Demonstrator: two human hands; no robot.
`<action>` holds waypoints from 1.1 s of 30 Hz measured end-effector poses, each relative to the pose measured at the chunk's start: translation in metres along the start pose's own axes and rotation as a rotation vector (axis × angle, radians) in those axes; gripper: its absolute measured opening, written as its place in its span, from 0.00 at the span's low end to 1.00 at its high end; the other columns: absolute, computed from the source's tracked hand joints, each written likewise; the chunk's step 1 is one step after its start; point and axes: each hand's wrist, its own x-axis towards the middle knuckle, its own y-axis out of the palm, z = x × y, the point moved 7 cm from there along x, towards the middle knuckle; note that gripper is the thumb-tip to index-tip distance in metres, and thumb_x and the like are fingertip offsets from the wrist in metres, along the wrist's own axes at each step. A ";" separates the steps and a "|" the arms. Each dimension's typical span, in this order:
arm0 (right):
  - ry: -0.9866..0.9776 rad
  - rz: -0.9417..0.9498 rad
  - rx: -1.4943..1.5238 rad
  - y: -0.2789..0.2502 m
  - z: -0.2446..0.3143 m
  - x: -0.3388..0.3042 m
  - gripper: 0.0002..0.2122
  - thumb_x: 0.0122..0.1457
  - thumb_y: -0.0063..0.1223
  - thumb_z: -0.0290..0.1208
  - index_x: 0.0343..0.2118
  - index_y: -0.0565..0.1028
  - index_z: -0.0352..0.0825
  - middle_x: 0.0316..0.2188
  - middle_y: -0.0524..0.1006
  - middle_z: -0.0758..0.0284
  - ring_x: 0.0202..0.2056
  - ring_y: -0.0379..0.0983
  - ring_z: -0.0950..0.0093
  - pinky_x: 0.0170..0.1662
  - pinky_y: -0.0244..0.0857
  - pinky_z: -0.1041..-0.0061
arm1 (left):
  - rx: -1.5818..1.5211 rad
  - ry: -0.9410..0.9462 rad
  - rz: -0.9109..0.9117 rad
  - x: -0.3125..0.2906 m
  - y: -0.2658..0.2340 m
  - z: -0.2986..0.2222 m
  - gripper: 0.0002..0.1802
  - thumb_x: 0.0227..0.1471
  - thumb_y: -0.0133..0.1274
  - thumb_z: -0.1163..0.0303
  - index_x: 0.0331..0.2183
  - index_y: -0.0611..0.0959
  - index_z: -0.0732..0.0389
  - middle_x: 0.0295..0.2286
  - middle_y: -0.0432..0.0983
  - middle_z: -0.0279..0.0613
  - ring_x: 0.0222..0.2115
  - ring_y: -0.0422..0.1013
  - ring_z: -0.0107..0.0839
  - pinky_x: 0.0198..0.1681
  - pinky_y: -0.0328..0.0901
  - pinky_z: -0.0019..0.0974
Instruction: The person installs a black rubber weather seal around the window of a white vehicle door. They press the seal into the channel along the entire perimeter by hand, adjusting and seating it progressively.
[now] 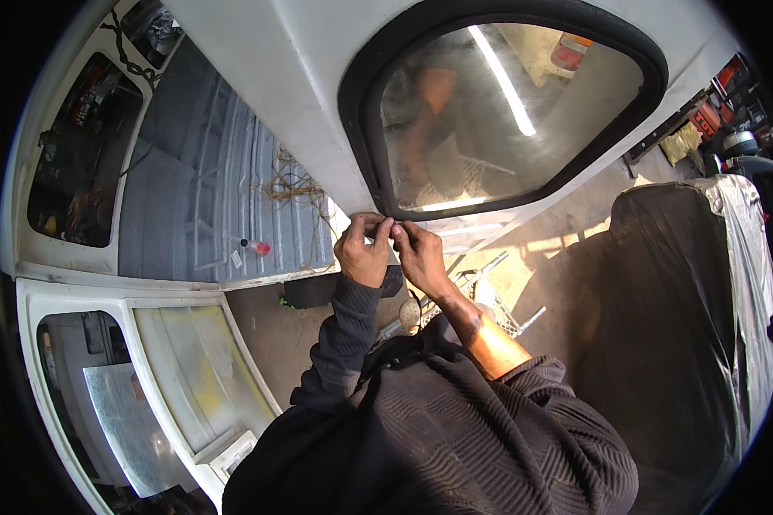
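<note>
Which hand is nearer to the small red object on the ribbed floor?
Left. The left hand is apart from the red object, to its right; the right hand is farther rightward.

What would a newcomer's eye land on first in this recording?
Most likely the window at upper centre-right, ringed by a thick black seal and crossed by a bright streak. Next, the left hand and right hand, fingertips close together at the seal's lower-left corner. Then the black and silver cover, draped at the right.

A dark top (455, 429) with ribbed, zigzag texture fills the lower centre. Its left sleeve (339, 339) hangs long; its right sleeve (537, 386) is bunched.
</note>
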 end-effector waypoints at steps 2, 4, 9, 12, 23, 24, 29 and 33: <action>0.044 0.022 -0.046 0.000 -0.001 0.001 0.14 0.59 0.48 0.35 0.24 0.72 0.28 0.15 0.70 0.53 0.17 0.68 0.61 0.23 0.60 0.66 | -0.019 -0.022 -0.007 -0.003 0.001 0.004 0.10 0.43 0.61 0.70 0.23 0.76 0.63 0.19 0.76 0.41 0.19 0.74 0.34 0.24 0.67 0.33; 0.056 -0.017 -0.159 -0.001 0.005 0.001 0.14 0.59 0.48 0.36 0.24 0.72 0.29 0.15 0.70 0.52 0.19 0.69 0.56 0.24 0.60 0.63 | 0.046 -0.036 -0.020 -0.003 0.002 0.006 0.10 0.43 0.61 0.71 0.23 0.76 0.64 0.19 0.76 0.41 0.19 0.73 0.33 0.24 0.66 0.33; 0.043 -0.061 -0.231 -0.002 0.010 0.004 0.14 0.58 0.47 0.37 0.24 0.74 0.30 0.15 0.71 0.51 0.22 0.70 0.50 0.25 0.61 0.60 | 0.118 -0.117 -0.078 -0.012 0.006 0.007 0.12 0.43 0.61 0.70 0.21 0.74 0.64 0.18 0.75 0.41 0.17 0.73 0.34 0.22 0.66 0.35; 0.068 -0.004 -0.199 -0.003 0.011 0.011 0.15 0.59 0.47 0.36 0.24 0.74 0.28 0.17 0.71 0.49 0.23 0.71 0.50 0.26 0.62 0.60 | 0.139 0.011 -0.042 -0.005 0.007 0.011 0.12 0.44 0.61 0.70 0.23 0.74 0.64 0.18 0.75 0.41 0.17 0.73 0.33 0.21 0.65 0.35; -0.021 0.045 -0.156 -0.004 0.000 0.007 0.17 0.59 0.49 0.37 0.23 0.71 0.25 0.13 0.67 0.49 0.17 0.66 0.54 0.23 0.59 0.65 | 0.094 0.015 -0.071 0.006 -0.008 -0.015 0.11 0.44 0.61 0.70 0.21 0.75 0.63 0.16 0.73 0.40 0.15 0.71 0.33 0.21 0.64 0.34; -0.048 0.045 -0.172 -0.003 0.004 0.009 0.17 0.59 0.49 0.37 0.23 0.71 0.25 0.13 0.68 0.49 0.17 0.66 0.54 0.23 0.59 0.64 | 0.110 0.001 -0.088 0.006 -0.007 -0.018 0.11 0.44 0.60 0.70 0.21 0.75 0.63 0.16 0.73 0.40 0.15 0.70 0.33 0.21 0.64 0.34; -0.023 0.048 -0.153 -0.001 0.002 0.005 0.16 0.60 0.46 0.36 0.24 0.71 0.26 0.15 0.69 0.49 0.18 0.67 0.53 0.24 0.60 0.64 | 0.003 0.021 -0.153 -0.004 0.003 -0.010 0.11 0.47 0.58 0.69 0.23 0.73 0.63 0.15 0.72 0.40 0.15 0.70 0.32 0.20 0.62 0.34; 0.038 0.078 -0.109 0.000 0.001 0.004 0.15 0.60 0.46 0.36 0.25 0.71 0.26 0.15 0.69 0.49 0.20 0.68 0.52 0.25 0.61 0.63 | -0.077 -0.068 -0.102 0.003 -0.004 -0.011 0.14 0.50 0.57 0.67 0.21 0.72 0.63 0.14 0.71 0.38 0.15 0.69 0.28 0.20 0.62 0.32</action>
